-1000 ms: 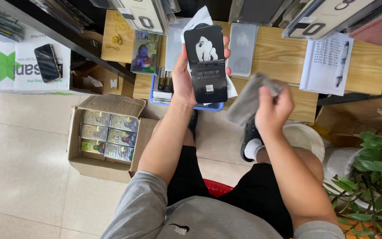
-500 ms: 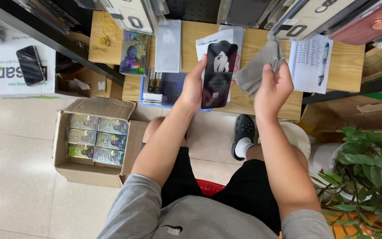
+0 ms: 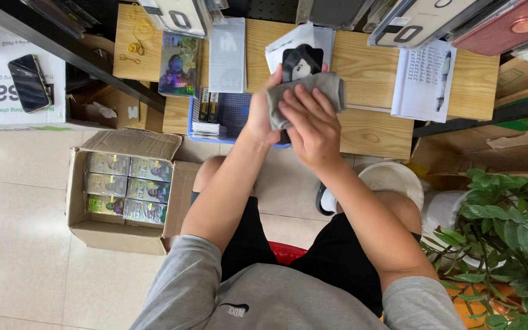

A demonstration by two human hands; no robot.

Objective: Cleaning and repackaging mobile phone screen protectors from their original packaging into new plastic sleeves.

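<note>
My left hand (image 3: 259, 115) holds a black phone case (image 3: 301, 62) upright above the edge of a low wooden table (image 3: 374, 76). Only the case's top, with a pale figure printed on it, shows above my fingers. My right hand (image 3: 313, 125) presses a grey cloth (image 3: 305, 93) flat against the case's face, covering most of it. Both forearms reach forward from my lap, where I sit in a grey shirt and black shorts.
A blue tray (image 3: 230, 116) with small packs sits under my left hand. A notepad with a pen (image 3: 424, 79) lies at the table's right. An open cardboard box (image 3: 123, 189) of packets stands on the floor to the left, a phone (image 3: 29, 82) on a white box beyond it. A green plant (image 3: 508, 226) is on the right.
My right hand has brought the grey cloth from beside the case onto its face. The case has tilted and is now mostly covered.
</note>
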